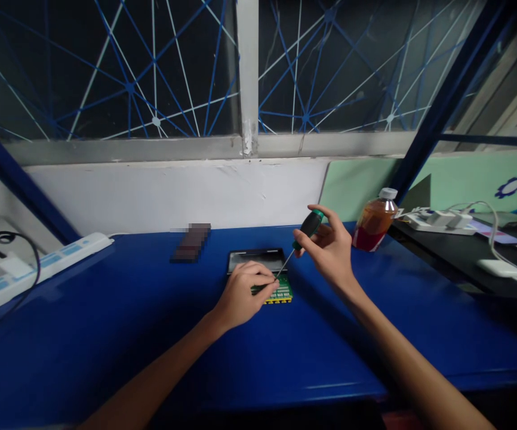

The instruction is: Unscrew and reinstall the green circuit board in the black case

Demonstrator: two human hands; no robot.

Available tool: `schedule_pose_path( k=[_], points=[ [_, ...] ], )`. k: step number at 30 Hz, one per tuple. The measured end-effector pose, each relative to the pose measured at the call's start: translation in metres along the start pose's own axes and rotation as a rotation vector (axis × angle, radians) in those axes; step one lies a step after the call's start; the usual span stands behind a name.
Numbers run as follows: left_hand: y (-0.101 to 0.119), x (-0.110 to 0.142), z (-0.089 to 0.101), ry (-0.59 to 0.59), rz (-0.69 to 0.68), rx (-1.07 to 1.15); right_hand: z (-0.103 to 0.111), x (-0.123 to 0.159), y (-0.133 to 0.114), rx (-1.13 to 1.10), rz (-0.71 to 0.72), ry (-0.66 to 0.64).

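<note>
A screwdriver (311, 223) with a black and green handle is gripped by my right hand (335, 242), its thin shaft slanting down to the left. The tip meets a green circuit board (284, 292) with yellow parts along its near edge. Over the board's left side lies my left hand (246, 291), closed, thumb and fingers holding it near the screwdriver tip. That hand hides much of the board. Just behind the board is a black-framed case (258, 258) with a grey, flat inner face. What exactly the tip touches is too small to make out.
The blue table (187, 352) carries a blurred dark rectangular object (191, 242) at the back. A white power strip (48, 272) with a black cable lies left. A drink bottle (376, 220) stands at back right, near another power strip (440, 222) and a white adapter (500, 268).
</note>
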State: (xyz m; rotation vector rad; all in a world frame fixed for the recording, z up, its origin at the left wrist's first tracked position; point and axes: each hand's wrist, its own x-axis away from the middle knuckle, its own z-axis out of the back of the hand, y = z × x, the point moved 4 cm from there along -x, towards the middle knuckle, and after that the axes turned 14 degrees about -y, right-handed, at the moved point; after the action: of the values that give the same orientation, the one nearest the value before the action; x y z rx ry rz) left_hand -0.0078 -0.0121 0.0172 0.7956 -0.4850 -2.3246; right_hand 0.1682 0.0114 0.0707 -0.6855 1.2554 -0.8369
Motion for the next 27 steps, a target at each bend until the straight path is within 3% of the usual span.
schedule_pose_path(
  k=[19, 23, 27],
  points=[
    [-0.002, -0.001, 0.003, 0.005, 0.016, 0.012, -0.006, 0.003, -0.001, 0.003, 0.042, -0.024],
    [-0.003, -0.005, 0.02, -0.009, 0.041, 0.042, -0.013, -0.001, 0.0, 0.069, 0.049, -0.077],
    [-0.01, -0.006, 0.05, -0.016, 0.117, 0.152, -0.029, -0.015, -0.004, 0.166, 0.05, -0.241]
  ],
)
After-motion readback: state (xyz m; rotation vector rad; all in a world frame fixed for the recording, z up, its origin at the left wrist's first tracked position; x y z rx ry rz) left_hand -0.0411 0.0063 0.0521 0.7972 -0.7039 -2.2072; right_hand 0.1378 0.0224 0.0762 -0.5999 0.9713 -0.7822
